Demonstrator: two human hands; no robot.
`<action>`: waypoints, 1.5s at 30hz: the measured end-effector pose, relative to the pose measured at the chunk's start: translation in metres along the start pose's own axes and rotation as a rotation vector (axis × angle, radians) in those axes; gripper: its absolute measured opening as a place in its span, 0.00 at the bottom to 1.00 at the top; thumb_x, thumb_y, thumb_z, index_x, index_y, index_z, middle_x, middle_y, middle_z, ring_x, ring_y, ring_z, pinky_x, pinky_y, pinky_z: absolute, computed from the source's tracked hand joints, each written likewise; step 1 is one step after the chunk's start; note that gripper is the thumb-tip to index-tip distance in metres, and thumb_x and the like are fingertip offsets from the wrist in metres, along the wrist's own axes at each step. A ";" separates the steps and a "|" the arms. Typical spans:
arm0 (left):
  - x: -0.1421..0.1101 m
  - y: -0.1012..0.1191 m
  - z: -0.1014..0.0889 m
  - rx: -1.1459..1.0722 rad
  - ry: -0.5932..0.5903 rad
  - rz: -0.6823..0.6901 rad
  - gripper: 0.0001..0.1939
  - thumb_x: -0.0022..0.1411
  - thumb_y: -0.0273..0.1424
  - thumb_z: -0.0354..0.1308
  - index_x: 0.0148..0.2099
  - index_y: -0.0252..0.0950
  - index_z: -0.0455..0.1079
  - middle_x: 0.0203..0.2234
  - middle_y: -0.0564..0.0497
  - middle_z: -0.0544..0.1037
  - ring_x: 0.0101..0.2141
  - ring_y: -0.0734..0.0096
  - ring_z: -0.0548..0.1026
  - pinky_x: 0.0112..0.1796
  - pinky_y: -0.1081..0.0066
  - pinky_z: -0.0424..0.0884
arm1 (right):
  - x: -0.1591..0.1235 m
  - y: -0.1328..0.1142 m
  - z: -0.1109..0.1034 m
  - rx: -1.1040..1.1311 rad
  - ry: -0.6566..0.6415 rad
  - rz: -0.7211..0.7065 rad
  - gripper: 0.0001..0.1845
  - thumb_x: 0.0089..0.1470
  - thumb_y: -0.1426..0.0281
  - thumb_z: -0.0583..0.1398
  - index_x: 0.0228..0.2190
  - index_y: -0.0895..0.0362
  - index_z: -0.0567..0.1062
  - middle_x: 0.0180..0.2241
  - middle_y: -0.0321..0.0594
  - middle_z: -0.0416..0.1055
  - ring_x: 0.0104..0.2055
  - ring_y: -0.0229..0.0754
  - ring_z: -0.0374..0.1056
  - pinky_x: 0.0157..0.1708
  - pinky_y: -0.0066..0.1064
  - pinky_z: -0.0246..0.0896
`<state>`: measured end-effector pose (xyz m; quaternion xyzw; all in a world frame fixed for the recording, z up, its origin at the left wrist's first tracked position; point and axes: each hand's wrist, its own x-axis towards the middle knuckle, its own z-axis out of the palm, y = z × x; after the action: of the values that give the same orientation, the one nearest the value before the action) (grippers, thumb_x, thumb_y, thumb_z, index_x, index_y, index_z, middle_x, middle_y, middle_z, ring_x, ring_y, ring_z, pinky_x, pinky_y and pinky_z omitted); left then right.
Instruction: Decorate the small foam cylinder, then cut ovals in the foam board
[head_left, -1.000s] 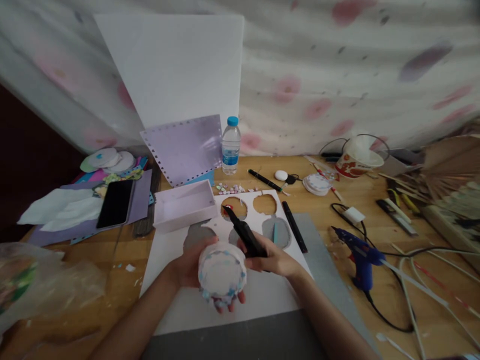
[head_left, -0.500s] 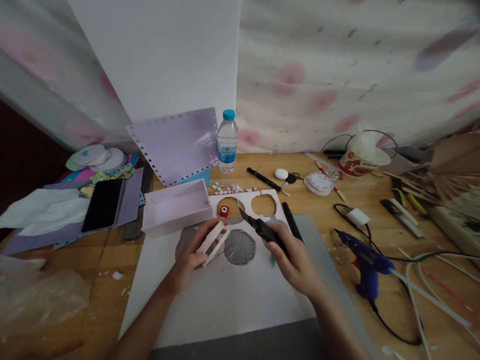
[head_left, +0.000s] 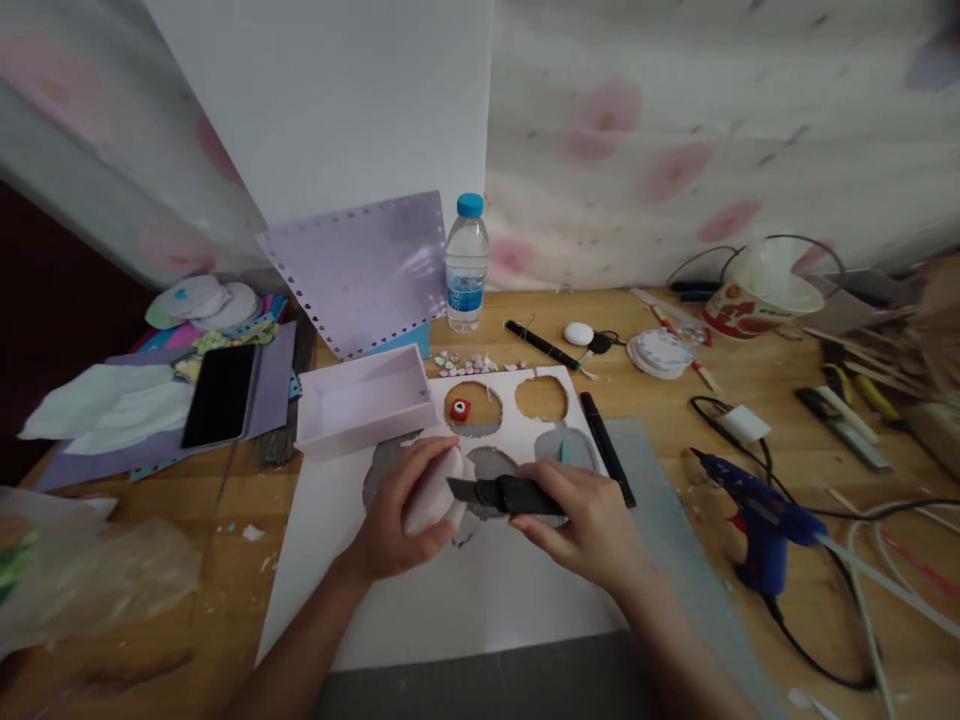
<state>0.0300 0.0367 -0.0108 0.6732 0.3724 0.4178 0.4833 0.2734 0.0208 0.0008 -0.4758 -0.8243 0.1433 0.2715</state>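
My left hand (head_left: 405, 515) is closed round a white round foam piece (head_left: 439, 490), held on edge above the white foam board (head_left: 420, 600). My right hand (head_left: 589, 520) grips a black utility knife (head_left: 502, 493), which lies level with its blade end pointing left and touching the round piece. The board has several round holes cut in it (head_left: 541, 398), and a small red object (head_left: 460, 409) sits in one hole. A grey mat (head_left: 660, 540) lies under the board.
A shallow lilac box (head_left: 365, 398) and a punched lilac sheet (head_left: 360, 270) stand behind the board, next to a water bottle (head_left: 466, 263). A phone (head_left: 220, 394) lies on papers at left. A blue glue gun (head_left: 754, 515), cables, a black marker (head_left: 606, 448) and tools lie at right.
The left hand turned the round piece from flat-faced to edge-on and lowered it over the board. The knife swung from pointing away to lying level, with its blade against the piece.
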 end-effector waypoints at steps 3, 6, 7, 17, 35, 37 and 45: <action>0.000 0.002 0.000 0.058 0.010 0.054 0.32 0.53 0.35 0.63 0.61 0.41 0.64 0.56 0.43 0.68 0.57 0.49 0.62 0.59 0.57 0.52 | -0.001 -0.001 0.003 -0.065 0.035 -0.043 0.23 0.59 0.51 0.53 0.32 0.58 0.72 0.25 0.42 0.72 0.26 0.42 0.68 0.26 0.30 0.53; 0.000 0.003 0.001 0.059 0.018 0.043 0.32 0.51 0.35 0.64 0.60 0.40 0.65 0.56 0.43 0.69 0.57 0.48 0.63 0.59 0.56 0.53 | -0.002 -0.001 0.006 -0.084 0.046 -0.068 0.24 0.58 0.49 0.53 0.29 0.58 0.72 0.24 0.41 0.70 0.25 0.41 0.66 0.25 0.30 0.50; 0.001 0.003 0.001 0.053 0.020 0.037 0.32 0.51 0.35 0.64 0.59 0.40 0.66 0.55 0.43 0.69 0.56 0.48 0.63 0.58 0.56 0.53 | -0.001 -0.002 0.007 -0.085 0.045 -0.071 0.24 0.58 0.49 0.53 0.29 0.58 0.72 0.23 0.40 0.70 0.25 0.40 0.66 0.25 0.29 0.50; 0.000 0.006 0.005 0.011 0.028 0.040 0.29 0.52 0.33 0.63 0.57 0.38 0.69 0.53 0.42 0.71 0.55 0.47 0.65 0.58 0.56 0.55 | 0.000 -0.002 0.011 -0.101 0.052 -0.084 0.24 0.57 0.48 0.54 0.27 0.57 0.72 0.21 0.38 0.66 0.23 0.39 0.62 0.25 0.29 0.47; -0.001 0.001 0.003 0.004 -0.038 0.062 0.26 0.56 0.34 0.58 0.58 0.38 0.67 0.53 0.42 0.71 0.54 0.49 0.66 0.57 0.55 0.56 | 0.002 -0.001 0.014 -0.063 0.043 -0.107 0.27 0.57 0.47 0.53 0.26 0.57 0.72 0.19 0.37 0.65 0.22 0.38 0.61 0.24 0.30 0.47; -0.002 0.000 0.003 0.008 -0.046 0.054 0.26 0.56 0.33 0.58 0.58 0.38 0.67 0.54 0.41 0.71 0.55 0.49 0.66 0.57 0.55 0.56 | 0.002 0.000 0.016 -0.057 0.043 -0.110 0.27 0.58 0.47 0.52 0.26 0.57 0.72 0.20 0.38 0.65 0.22 0.39 0.61 0.24 0.30 0.47; -0.003 0.000 0.001 0.007 -0.052 0.049 0.27 0.55 0.32 0.58 0.58 0.39 0.67 0.54 0.42 0.71 0.54 0.49 0.67 0.56 0.56 0.58 | 0.000 0.001 0.020 -0.048 0.052 -0.111 0.27 0.58 0.46 0.52 0.27 0.57 0.72 0.21 0.39 0.67 0.22 0.40 0.63 0.24 0.31 0.48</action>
<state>0.0296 0.0341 -0.0114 0.6944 0.3443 0.4107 0.4802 0.2620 0.0217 -0.0159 -0.4394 -0.8453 0.0958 0.2885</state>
